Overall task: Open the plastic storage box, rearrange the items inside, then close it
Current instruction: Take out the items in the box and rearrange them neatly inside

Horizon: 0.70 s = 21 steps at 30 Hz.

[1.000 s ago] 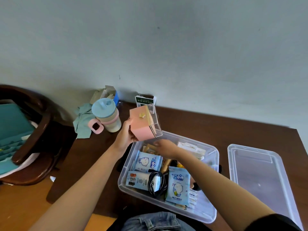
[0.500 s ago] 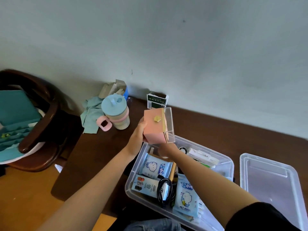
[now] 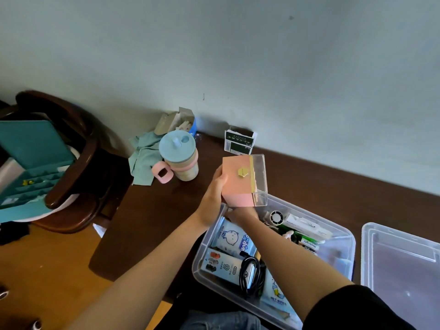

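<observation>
While the left hand (image 3: 215,196) grips the pink box (image 3: 240,181) from its left side above the far-left corner of the open storage box (image 3: 342,236), the right hand (image 3: 242,214) sits directly beneath — grip hidden, cannot tell — nearer the contents, lid (image 3: 402,263) lying right.

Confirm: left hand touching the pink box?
Touching. The head view shows the left hand gripping the pink box by its left side, thumb on the front face, held above the storage box.
</observation>
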{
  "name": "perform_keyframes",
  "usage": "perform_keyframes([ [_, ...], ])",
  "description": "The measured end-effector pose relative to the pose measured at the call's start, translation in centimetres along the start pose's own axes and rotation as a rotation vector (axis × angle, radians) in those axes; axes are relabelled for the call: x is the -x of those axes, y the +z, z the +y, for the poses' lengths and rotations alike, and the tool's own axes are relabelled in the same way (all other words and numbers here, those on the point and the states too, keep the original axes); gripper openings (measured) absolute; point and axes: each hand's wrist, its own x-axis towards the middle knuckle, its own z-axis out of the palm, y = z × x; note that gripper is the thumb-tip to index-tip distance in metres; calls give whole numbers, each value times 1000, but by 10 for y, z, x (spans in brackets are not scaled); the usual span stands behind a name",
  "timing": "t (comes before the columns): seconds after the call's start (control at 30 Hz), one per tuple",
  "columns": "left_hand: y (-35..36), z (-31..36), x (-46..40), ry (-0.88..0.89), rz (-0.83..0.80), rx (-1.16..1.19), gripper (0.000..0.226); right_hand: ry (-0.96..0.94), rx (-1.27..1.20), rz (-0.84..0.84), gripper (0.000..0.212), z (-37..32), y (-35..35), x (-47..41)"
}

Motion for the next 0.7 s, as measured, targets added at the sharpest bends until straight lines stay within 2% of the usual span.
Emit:
perform_keyframes([
  [0.1, 0, 0, 0, -6, 17, 14, 31, 15, -56, 43, 33, 1, 1, 2],
  [0.17, 0, 1, 0, -9, 26, 21, 30, 54, 6, 70, 28, -2, 1, 3],
  [0.3, 3, 5, 1, -8, 6, -14, 36, 92, 49, 114, 33, -5, 2, 4],
  [0.4, 4, 7, 2, 2, -18, -34, 38, 48, -32, 136, 33, 1, 3, 6],
  [0.57, 1, 6, 2, -65, 11, 33, 35, -5, -275, 279, 23, 6, 4, 22],
  [0.7, -4, 4, 1, -103, 48, 57, 45, -194, -366, 373, 14, 12, -3, 48],
])
